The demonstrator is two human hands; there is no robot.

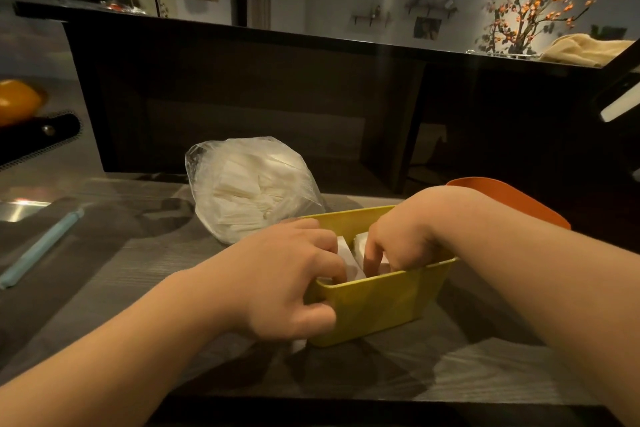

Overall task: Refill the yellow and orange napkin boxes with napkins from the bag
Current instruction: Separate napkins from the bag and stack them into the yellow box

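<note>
Close to the counter's (104,253) front edge sits the yellow box (377,302), with white napkins (346,253) standing unevenly inside. The left hand (287,277) has its grip clamped over the left wall, fingers in, thumb out. The right hand (401,243) digs curled fingers among the napkins; whether its grip pinches any I cannot tell. Lopsided pressing could crumple them or tip the box. Behind, the forearm could knock the orange box (512,198); the bag (252,191) lies clear.

left hand (287,274) grips yellow box (377,305) rim | right hand (405,239) holds napkins (344,250) (fingers curled) | bag (249,191) behind
</note>
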